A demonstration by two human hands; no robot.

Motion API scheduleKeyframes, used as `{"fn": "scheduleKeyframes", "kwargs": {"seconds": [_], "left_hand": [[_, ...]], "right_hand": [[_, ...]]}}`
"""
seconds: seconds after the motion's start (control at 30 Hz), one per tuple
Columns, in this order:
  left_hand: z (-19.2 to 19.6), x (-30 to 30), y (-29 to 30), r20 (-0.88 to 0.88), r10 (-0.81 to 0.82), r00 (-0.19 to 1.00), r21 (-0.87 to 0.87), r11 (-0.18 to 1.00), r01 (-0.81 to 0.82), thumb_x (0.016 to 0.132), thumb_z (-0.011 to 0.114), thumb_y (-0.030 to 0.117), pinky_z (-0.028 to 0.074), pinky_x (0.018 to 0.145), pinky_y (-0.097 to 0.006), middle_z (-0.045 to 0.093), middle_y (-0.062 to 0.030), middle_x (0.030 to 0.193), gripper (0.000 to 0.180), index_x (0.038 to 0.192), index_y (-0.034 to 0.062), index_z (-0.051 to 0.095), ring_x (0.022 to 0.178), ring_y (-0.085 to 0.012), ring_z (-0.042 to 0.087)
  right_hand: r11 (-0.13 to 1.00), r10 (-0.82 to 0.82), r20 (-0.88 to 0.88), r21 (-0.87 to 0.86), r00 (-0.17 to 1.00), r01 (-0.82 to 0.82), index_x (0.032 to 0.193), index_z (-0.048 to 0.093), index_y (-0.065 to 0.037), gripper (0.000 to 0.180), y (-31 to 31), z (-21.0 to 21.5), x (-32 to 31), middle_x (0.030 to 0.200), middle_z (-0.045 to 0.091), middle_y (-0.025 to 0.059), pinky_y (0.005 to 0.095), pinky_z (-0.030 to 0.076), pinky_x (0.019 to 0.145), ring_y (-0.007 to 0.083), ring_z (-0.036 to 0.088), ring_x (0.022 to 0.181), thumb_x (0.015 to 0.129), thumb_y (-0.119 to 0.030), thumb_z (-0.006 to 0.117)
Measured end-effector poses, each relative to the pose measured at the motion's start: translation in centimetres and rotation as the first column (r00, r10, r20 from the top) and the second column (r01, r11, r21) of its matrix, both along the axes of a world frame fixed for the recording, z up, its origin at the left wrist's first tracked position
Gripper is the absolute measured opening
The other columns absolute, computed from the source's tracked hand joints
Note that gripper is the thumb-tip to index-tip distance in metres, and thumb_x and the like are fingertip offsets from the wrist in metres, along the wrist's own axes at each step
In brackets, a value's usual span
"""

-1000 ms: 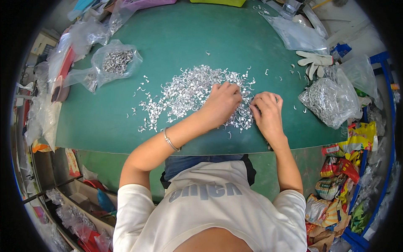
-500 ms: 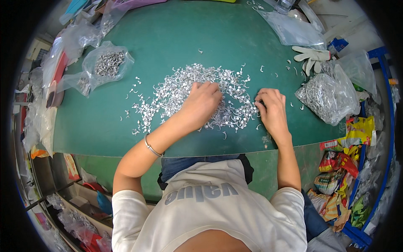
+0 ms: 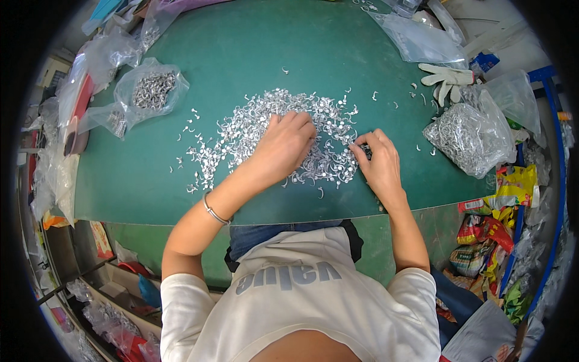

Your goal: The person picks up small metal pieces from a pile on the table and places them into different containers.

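A wide pile of small silver curved metal pieces (image 3: 329, 161), some with round flat ends, lies spread on a green table. My left hand (image 3: 287, 143) rests over the middle of the pile with fingers curled down into it; its fingertips and anything in them are hidden. At the pile's right edge, my right hand (image 3: 381, 163) has thumb and forefinger brought together in a pinch among the outermost pieces. Whatever is between those fingertips is too small to make out. Loose pieces are scattered around the pile.
The green table (image 3: 241, 54) carries an open clear bag of metal pieces (image 3: 154, 90) at left. At right lie a fuller bag of pieces (image 3: 461, 139), a white glove (image 3: 446, 78) and flat plastic bags (image 3: 416, 42). Shelves with colourful packets flank the right side.
My right hand has moved left, closer to the pile, and pieces at its right edge are now drawn inward. My left hand has shifted slightly left and stays over the pile.
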State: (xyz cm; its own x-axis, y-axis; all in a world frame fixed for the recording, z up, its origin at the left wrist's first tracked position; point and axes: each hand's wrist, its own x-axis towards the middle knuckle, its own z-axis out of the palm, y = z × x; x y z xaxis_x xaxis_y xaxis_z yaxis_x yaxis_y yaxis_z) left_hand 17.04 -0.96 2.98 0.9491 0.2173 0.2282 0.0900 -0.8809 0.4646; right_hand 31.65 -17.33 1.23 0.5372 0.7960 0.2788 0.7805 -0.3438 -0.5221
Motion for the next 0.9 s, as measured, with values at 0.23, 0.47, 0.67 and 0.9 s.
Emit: {"fn": "scheduleKeyframes", "kwargs": {"seconds": [0.23,0.47,0.67,0.9], "left_hand": [[-0.2,-0.3,0.7,0.105,0.144,0.984,-0.342,0.934,-0.101,0.080,0.060,0.001,0.048,0.072,-0.037,0.062,-0.0143,0.088,0.012,0.091,-0.0015,0.058,0.082,-0.0326,0.060],[-0.5,-0.1,0.5,0.157,0.194,0.968,-0.474,0.875,-0.099,0.078,0.059,-0.003,0.048,0.072,-0.029,0.064,-0.0093,0.094,0.012,0.090,-0.0006,0.059,0.088,-0.0223,0.061],[-0.2,-0.2,0.5,0.004,0.253,0.967,-0.582,0.787,-0.204,0.080,0.059,-0.003,0.046,0.066,-0.024,0.065,-0.0061,0.086,0.013,0.092,0.0000,0.062,0.072,-0.0129,0.059],[-1.1,2.0,-1.4,0.238,0.020,0.971,-0.178,0.984,0.023,0.074,0.055,-0.009,0.045,0.080,-0.034,0.059,-0.0119,0.105,0.030,0.103,0.0005,0.059,0.098,-0.0281,0.056]], "right_hand": [[0.995,0.014,-0.491,0.096,0.871,0.039,0.077,0.056,0.000,0.008,-2.5,1.2,2.5,0.069,0.042,0.0021,0.0236,0.034,0.056,0.0096,0.039,0.061,0.079,-0.004,0.063],[0.882,0.370,-0.923,0.384,0.105,0.273,0.097,0.054,0.002,0.012,-5.3,1.0,5.0,0.084,0.051,0.0051,0.0219,0.041,0.059,0.0105,0.048,0.068,0.091,-0.008,0.050],[0.963,0.025,-0.915,0.130,0.403,0.236,0.108,0.057,0.000,0.022,-5.6,1.5,4.8,0.079,0.046,-0.0003,0.0217,0.037,0.056,0.0086,0.042,0.065,0.089,-0.010,0.055],[0.987,-0.130,-0.110,-0.113,0.985,0.117,0.087,0.060,-0.001,0.016,-4.1,1.0,3.2,0.076,0.051,0.0128,0.0385,0.041,0.060,0.0286,0.052,0.065,0.076,-0.009,0.067]]}}
